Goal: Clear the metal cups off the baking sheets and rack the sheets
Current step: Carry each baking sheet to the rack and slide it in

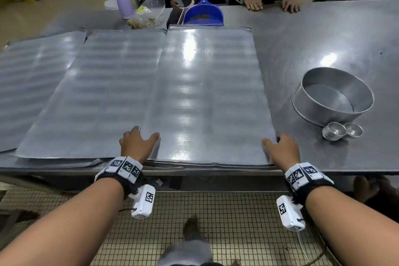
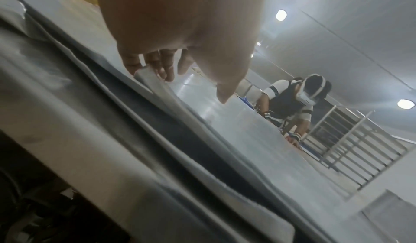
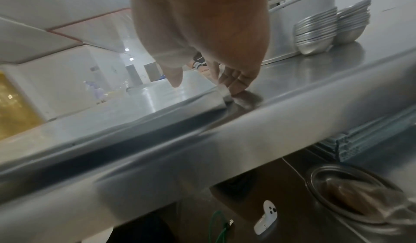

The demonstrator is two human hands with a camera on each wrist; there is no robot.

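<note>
Three bare baking sheets lie side by side on the steel table (image 1: 302, 39). The right-hand baking sheet (image 1: 205, 93) overlaps the middle sheet (image 1: 97, 93). My left hand (image 1: 142, 136) holds its near left edge, thumb on top and fingers (image 2: 157, 69) hooked at the raised lip. On the near right edge sits my right hand (image 1: 271, 141), its fingers (image 3: 236, 85) curled against the lip and touching the table, the thumb just above the sheet (image 3: 157, 94). Two stacks of small metal cups (image 1: 333, 130) stand on the table to the right, off the sheets.
A round cake tin (image 1: 313, 103) stands just behind the cups. At the far side are a blue dustpan (image 1: 203, 14), a spray bottle (image 1: 123, 0), a plastic bag (image 1: 146, 13) and another person's hands (image 1: 253, 3). A tray rack (image 2: 351, 140) stands beyond the table.
</note>
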